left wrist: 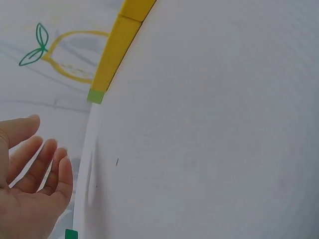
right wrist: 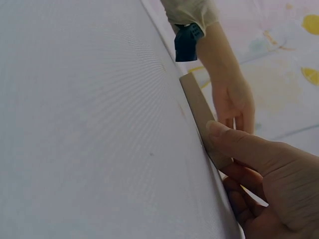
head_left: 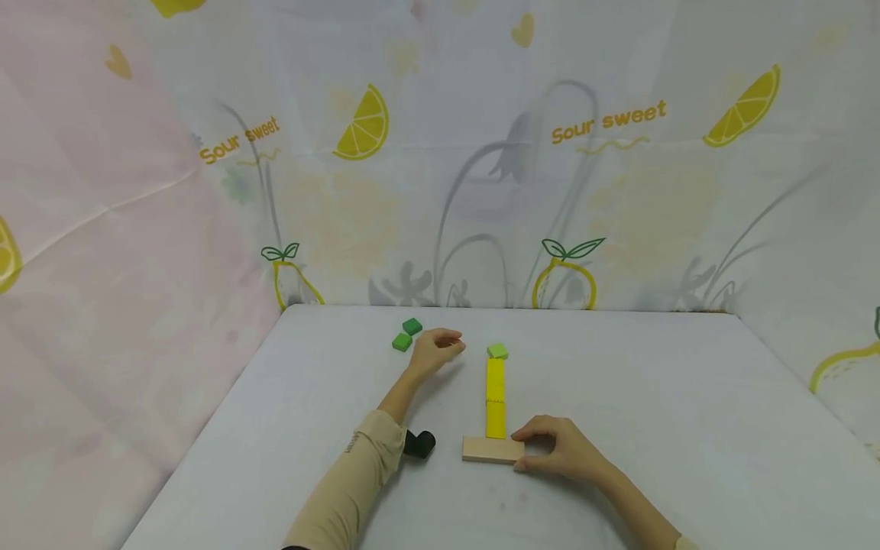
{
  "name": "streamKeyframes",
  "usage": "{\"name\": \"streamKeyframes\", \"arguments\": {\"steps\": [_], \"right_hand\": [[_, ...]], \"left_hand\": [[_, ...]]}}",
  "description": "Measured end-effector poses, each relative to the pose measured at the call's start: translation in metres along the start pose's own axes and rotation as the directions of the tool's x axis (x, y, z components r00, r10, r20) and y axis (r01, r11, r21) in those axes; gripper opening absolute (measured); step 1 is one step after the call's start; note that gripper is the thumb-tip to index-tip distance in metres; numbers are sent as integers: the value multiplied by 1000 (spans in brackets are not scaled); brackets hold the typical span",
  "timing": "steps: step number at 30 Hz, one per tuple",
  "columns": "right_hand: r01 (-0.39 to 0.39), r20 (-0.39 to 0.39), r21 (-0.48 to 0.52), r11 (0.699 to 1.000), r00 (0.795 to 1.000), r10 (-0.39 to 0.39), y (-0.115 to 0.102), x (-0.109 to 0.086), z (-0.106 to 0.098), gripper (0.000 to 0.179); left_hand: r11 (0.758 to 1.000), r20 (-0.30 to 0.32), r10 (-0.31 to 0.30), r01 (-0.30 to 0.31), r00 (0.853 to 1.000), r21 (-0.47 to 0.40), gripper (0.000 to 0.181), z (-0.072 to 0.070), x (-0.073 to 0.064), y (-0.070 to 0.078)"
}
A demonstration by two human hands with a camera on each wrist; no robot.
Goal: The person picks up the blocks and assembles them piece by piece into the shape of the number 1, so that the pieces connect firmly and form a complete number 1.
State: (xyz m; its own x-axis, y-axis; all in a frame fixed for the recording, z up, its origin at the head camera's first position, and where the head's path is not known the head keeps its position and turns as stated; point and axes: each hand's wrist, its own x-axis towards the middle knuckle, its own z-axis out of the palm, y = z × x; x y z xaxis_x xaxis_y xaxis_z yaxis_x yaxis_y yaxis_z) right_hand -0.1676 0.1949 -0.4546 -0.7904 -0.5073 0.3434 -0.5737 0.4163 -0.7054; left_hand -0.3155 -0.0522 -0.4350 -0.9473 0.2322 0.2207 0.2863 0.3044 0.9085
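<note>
A plain wooden block (head_left: pixel 490 451) lies crosswise on the white table, and my right hand (head_left: pixel 567 452) pinches its right end between thumb and fingers. Touching or close behind the block, two yellow blocks (head_left: pixel 495 397) run end to end away from me. A light green block (head_left: pixel 498 351) sits at their far end. My left hand (head_left: pixel 435 351) hovers left of this line, fingers loosely bent and holding nothing. Nearest to that hand are a green block (head_left: pixel 402 341) and a dark green block (head_left: pixel 412 326). In the right wrist view, the thumb (right wrist: pixel 237 142) presses the wooden block.
A black device (head_left: pixel 420 444) is strapped at the left wrist, beside the beige sleeve (head_left: pixel 351 477). White table surface (head_left: pixel 639 382) stretches out on the right. A printed cloth (head_left: pixel 454 191) with lemon pictures hangs behind the table's far edge.
</note>
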Motion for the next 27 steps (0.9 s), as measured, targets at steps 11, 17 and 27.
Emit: {"name": "streamKeyframes", "arguments": {"steps": [11, 17, 27], "right_hand": [[7, 1, 2, 1000, 1000, -7, 1, 0, 0, 30], [-16, 9, 2, 1000, 1000, 15, 2, -1, -1, 31], [11, 0, 3, 1000, 1000, -11, 2, -1, 0, 31]], "left_hand": [[1000, -29, 18, -18, 999, -19, 29, -17, -3, 2], [1000, -22, 12, -12, 1000, -7, 29, -24, -7, 3], [1000, -51, -19, 19, 999, 0, 31, -33, -10, -3]]}}
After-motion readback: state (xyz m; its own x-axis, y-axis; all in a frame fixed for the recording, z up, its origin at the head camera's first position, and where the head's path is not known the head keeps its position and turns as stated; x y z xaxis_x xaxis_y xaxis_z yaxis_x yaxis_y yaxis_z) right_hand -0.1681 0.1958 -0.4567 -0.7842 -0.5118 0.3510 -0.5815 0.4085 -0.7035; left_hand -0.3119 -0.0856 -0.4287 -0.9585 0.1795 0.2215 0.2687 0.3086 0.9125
